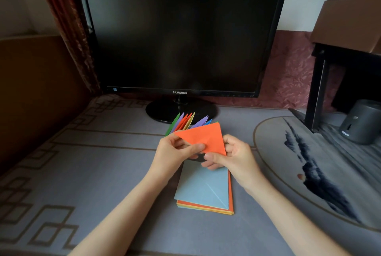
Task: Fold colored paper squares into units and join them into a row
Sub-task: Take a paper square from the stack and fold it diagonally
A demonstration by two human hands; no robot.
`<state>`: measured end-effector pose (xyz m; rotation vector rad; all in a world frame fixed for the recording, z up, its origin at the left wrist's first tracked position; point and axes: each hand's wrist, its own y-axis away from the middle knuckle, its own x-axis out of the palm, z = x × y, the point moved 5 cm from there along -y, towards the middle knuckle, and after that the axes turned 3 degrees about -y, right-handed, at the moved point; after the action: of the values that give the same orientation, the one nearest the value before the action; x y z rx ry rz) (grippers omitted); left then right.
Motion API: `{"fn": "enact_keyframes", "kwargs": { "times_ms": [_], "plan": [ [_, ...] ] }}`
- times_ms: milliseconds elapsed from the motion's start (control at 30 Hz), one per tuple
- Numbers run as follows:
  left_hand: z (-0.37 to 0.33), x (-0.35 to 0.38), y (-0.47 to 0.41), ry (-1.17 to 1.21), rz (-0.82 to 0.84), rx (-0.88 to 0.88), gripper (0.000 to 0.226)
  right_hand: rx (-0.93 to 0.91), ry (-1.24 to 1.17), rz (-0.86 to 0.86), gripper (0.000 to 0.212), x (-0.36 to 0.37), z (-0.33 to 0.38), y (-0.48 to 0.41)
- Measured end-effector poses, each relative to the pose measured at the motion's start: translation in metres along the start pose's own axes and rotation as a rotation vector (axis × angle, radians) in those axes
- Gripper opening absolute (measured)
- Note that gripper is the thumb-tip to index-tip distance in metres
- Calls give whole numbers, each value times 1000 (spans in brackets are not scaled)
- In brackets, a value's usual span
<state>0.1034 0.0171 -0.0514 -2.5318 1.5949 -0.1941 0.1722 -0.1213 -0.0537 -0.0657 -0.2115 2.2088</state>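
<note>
A person's left hand (pixel 175 152) and right hand (pixel 233 156) hold an orange paper square folded into a triangle (pixel 203 137) just above the grey patterned table (pixel 103 163). Each grip is closed on the sheet: the left thumb presses on its front face near the middle of the lower edge, and the right thumb and curled fingers pinch its lower right corner. The triangle rises up and away from both grips. Its longest edge slants from upper left down to lower right between the hands, and its free point tips toward the black flat-screen monitor (pixel 181 35). Just beyond the sheet, partly hidden by it, a fanned row of joined folded units in green, purple, orange, yellow and blue (pixel 183 122) stands in front of the monitor's base, nearer the left hand than the right. A stack of unfolded coloured paper squares topped by a pale blue sheet with a diagonal crease (pixel 203 187) lies flat beneath the hands, on the person's side. The unit looks only part-folded. The next crease likely depends on that slanted long edge, and joining will mean carrying the piece forward to the row.
</note>
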Motion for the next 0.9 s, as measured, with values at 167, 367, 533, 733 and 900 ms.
{"fn": "enact_keyframes", "kwargs": {
  "times_ms": [167, 367, 533, 733, 900],
  "plan": [
    [3, 0, -2, -8, 7, 16, 26, 19, -73, 39, 29, 2, 0, 2],
    [7, -8, -5, 46, -49, -1, 28, 30, -105, 237, 43, 11, 2, 5],
    [8, -10, -5, 45, -51, -15, 31, 32, -95, 367, 52, 14, 4, 10],
    [6, -11, -5, 91, -51, -13, 18, 41, -71, 496, 61, 17, 8, 15],
    [4, -11, -7, 116, -52, -14, 11, -65, 17, 174, 52, 0, 13, 5]
  ]
}}
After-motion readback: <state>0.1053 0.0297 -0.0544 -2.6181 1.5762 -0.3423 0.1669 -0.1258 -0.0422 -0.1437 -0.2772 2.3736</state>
